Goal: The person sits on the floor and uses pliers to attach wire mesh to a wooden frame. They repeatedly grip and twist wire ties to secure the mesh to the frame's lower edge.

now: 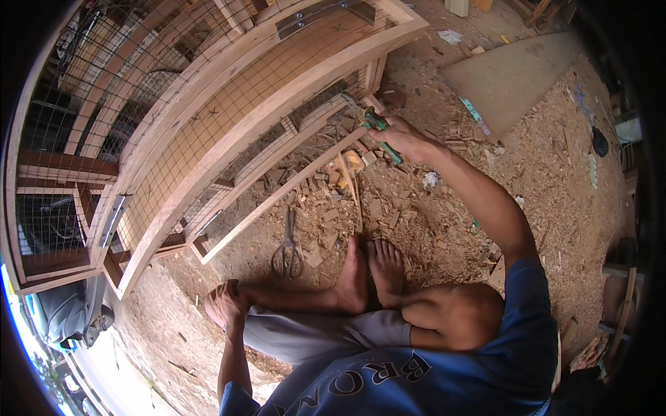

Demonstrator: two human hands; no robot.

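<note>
The person sits on the ground beside a large wooden cage frame covered in wire mesh [229, 97], which lies tilted across the upper left of the view. The right hand [402, 139] reaches forward to the frame's lower right corner, its grip clenched around the green-handled metal pliers [378, 132]; the handles run through the fist and one green end sticks out below it, while the metal head points up and left, against the wooden rail at that corner of the frame. The left hand [225, 305] is well apart from the frame, down near the person's bent left knee, fingers curled; whether its grip holds anything cannot be told, and it seems to rest on the knee.

A pair of grey metal shears [288, 249] lies flat on the dirt floor strewn with wood chips and offcuts [430, 229], just below the frame's lowest slat and just in front of the person's bare feet [371, 270]. A flat brown board [513, 76] lies on the floor to the right of the frame, well apart from the hands.
</note>
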